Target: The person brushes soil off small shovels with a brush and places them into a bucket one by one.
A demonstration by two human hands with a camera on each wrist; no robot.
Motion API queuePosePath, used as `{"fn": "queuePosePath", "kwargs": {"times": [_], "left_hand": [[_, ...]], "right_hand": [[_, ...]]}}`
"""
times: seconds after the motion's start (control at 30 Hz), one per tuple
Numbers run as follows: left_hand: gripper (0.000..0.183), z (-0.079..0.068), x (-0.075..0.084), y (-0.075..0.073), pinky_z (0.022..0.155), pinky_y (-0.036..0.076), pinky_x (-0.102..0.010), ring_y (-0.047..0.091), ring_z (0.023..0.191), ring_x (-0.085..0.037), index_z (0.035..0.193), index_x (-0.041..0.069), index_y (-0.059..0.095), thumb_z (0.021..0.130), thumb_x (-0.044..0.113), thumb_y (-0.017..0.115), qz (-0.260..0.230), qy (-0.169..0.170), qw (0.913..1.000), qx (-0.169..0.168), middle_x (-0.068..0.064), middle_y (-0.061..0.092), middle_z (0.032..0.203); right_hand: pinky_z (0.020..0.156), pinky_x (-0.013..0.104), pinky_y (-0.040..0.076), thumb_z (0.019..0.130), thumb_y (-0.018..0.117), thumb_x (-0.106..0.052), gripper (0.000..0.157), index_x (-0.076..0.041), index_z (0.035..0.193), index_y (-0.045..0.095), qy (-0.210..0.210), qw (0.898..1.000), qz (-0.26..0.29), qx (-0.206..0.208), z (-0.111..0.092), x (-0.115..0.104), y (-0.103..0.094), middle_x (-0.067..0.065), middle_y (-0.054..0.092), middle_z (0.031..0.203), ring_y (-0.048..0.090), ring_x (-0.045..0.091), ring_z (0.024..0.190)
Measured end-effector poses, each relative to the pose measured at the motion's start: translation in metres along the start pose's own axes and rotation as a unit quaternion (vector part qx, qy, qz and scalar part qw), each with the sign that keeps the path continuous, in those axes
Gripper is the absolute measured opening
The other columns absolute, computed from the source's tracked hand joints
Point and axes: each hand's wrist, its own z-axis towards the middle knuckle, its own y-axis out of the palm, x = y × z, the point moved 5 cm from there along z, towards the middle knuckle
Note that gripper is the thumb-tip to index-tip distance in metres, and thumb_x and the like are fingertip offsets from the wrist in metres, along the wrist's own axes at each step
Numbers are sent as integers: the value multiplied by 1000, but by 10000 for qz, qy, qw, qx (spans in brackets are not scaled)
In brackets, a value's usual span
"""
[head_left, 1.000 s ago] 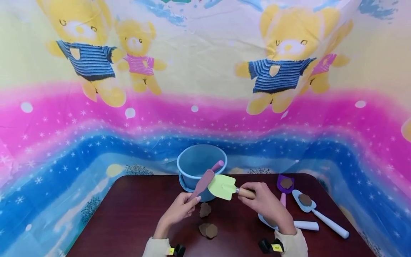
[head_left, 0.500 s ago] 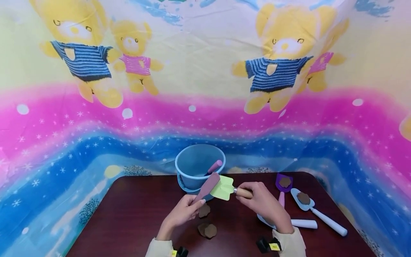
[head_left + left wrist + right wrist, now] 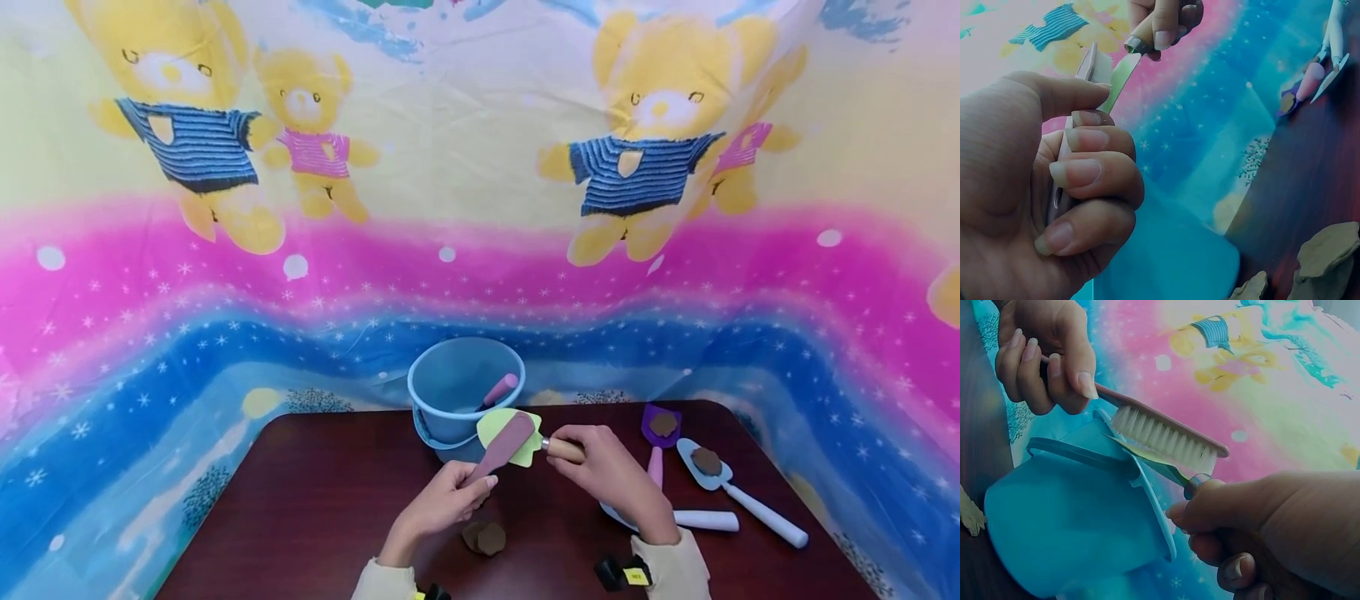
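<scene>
My left hand [image 3: 448, 504] grips the handle of a brush [image 3: 508, 446] with a mauve back. In the right wrist view its white bristles [image 3: 1160, 437] face down onto the blade of a light green trowel [image 3: 490, 423]. That trowel's wooden handle [image 3: 566, 451] is pinched between thumb and fingers of my right hand [image 3: 611, 475], blade pointing left. Both tools are held up in front of the blue bucket [image 3: 450, 429]. From the head view the brush back covers much of the blade.
A pink handle [image 3: 501, 389] sticks out of the bucket. Brown clay-like lumps [image 3: 491, 539] lie on the dark table [image 3: 322, 492]. At right are a purple shovel [image 3: 656, 468] and a pale blue scoop [image 3: 727, 473], each bearing a brown lump, and a white handle [image 3: 707, 521] partly behind my right forearm.
The brush has moved right, from the blade's left edge to across its middle, as my left hand shifted right and slightly down. My right hand has stayed nearly in place with the trowel.
</scene>
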Motion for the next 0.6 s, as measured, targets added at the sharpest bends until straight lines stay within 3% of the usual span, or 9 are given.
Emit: {"fn": "queuePosePath", "kwargs": {"times": [0.17,0.33,0.4,0.6], "left_hand": [[50,0,-1,-1,48,30,-20,33,48,-4,83,-18,44,108,24,51,82,91,9999,36,0,38,62],[46,-2,-2,-6,52,33,-21,33,51,-7,79,-9,48,108,27,51,-32,137,9999,36,-1,38,63],[43,-3,-3,-9,54,34,-21,35,52,-8,80,-4,50,108,28,51,-24,77,9999,76,-1,40,64],[40,-6,-4,-19,52,36,-22,37,49,-8,82,-4,51,107,27,53,107,-158,9993,333,2,41,61]], "right_hand": [[60,23,36,93,74,-14,30,-22,75,52,7,10000,-69,19,0,1,1,-12,26,66,33,1,57],[60,23,34,94,75,-18,45,-18,70,37,14,10000,-54,-23,0,0,-1,-11,21,66,26,1,57],[60,23,35,93,75,-19,46,-19,69,36,42,10000,-52,-45,-1,0,-1,-12,21,66,26,1,56],[60,22,36,93,75,-19,46,-18,69,36,2,10000,6,-62,-1,-2,-2,-12,21,65,26,1,55]]}}
